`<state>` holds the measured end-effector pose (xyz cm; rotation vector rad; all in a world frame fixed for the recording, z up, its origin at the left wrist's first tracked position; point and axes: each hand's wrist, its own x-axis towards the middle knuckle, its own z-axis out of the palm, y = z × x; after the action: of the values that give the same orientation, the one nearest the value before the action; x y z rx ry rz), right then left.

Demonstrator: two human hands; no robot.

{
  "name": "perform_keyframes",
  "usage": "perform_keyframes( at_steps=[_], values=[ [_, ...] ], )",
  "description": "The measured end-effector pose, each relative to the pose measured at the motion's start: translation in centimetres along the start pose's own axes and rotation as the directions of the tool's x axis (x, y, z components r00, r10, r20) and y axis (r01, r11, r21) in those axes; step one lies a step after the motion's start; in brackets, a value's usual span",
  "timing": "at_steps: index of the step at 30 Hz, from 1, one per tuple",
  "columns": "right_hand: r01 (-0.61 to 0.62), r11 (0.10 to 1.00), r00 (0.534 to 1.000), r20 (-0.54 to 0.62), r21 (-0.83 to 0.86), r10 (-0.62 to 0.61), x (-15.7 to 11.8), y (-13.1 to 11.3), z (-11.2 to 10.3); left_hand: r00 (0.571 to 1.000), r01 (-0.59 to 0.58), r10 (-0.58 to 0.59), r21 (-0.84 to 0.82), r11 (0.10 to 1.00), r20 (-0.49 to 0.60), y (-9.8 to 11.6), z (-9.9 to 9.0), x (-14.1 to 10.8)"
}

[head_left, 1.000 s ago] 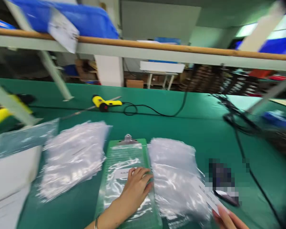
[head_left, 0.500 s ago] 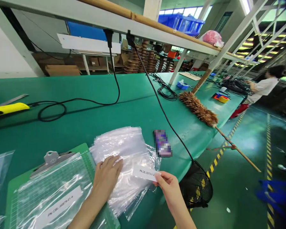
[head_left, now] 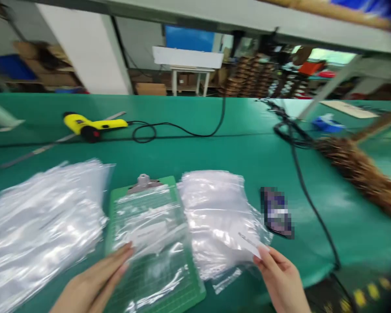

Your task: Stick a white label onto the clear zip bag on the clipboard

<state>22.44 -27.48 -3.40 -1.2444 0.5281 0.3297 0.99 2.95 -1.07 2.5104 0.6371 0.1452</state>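
Label strip: a white paper label strip (head_left: 249, 244) with small printing, pinched at its lower end and lying across the lower right of the nearer bag stack.
Right hand: the right hand (head_left: 280, 276) is closed in a pinch, with thumb and fingers gripping the label strip.
Left hand: the left hand (head_left: 91, 284) is flat and open, holding nothing, its fingers (head_left: 125, 254) together and their tips resting on the clear plastic bag (head_left: 150, 230) on the clipboard.
Clipboard: a green clipboard (head_left: 110, 230) with a metal clip (head_left: 143, 182) lies between the two hands, under that bag.
Bag stacks: one stack of clear plastic bags (head_left: 215, 213) lies just right of the clipboard; a larger stack (head_left: 42, 208) lies to its left.
Nearby: a pixelated, unreadable object (head_left: 276, 213) sits right of the nearer stack, beside a black cable (head_left: 308, 204).
Bench: everything lies on a green bench mat (head_left: 195, 113).
Farther along: a yellow-and-black hand tool (head_left: 91, 124), a steel ruler (head_left: 35, 150) and a feather duster (head_left: 358, 174).
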Motion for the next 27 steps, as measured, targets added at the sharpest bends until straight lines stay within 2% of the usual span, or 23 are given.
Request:
perform_keyframes(
  at_steps=[2, 5, 7, 11, 12, 13, 17, 20, 23, 27],
  values=[
    [-0.085, 0.996, 0.996, -0.011, 0.009, 0.085, 0.2, 0.1, 0.9, 0.974, 0.129, -0.129, 0.015, 0.992, 0.188, 0.5, -0.1, -0.6],
    [-0.191, 0.982, 0.978, 0.082, -0.014, 0.191, 0.2, 0.4, 2.2, 0.949, 0.227, -0.224, 0.012, 0.974, 0.224, 1.1, -0.4, -0.9],
    [-0.222, 0.974, 0.965, 0.129, -0.053, 0.227, -0.3, 0.8, 3.1, 0.947, 0.209, -0.214, 0.044, 0.977, 0.238, 1.3, -0.7, -1.3],
    [-0.193, 0.969, 0.935, 0.271, -0.155, 0.229, -2.6, 1.9, 5.0, 0.906, 0.060, -0.119, 0.156, 0.986, 0.406, 1.5, -1.2, -1.9],
    [-0.191, 0.965, 0.920, 0.310, -0.181, 0.241, -3.3, 2.3, 5.5, 0.903, 0.036, -0.111, 0.186, 0.982, 0.415, 1.5, -1.1, -1.8],
    [-0.194, 0.959, 0.905, 0.339, -0.209, 0.257, -3.9, 2.6, 5.9, 0.912, 0.020, -0.108, 0.219, 0.975, 0.396, 1.3, -0.9, -1.5],
    [-0.222, 0.935, 0.863, 0.391, -0.278, 0.321, -5.0, 4.0, 7.0, 0.975, 0.018, -0.086, 0.310, 0.950, 0.207, 0.0, 0.7, 0.5],
    [-0.243, 0.924, 0.811, 0.460, -0.296, 0.361, -5.0, 5.1, 7.2, 0.976, 0.136, -0.181, 0.319, 0.938, 0.117, -1.0, 1.9, 2.2],
    [-0.244, 0.924, 0.757, 0.537, -0.294, 0.371, -5.2, 5.7, 7.4, 0.969, 0.224, -0.246, 0.286, 0.932, 0.040, -1.2, 2.0, 3.5],
    [-0.320, 0.923, 0.770, 0.508, -0.214, 0.385, -6.0, 5.1, 7.8, 0.982, 0.184, -0.190, 0.199, 0.963, 0.011, -0.2, 0.6, 4.2]
  ],
)
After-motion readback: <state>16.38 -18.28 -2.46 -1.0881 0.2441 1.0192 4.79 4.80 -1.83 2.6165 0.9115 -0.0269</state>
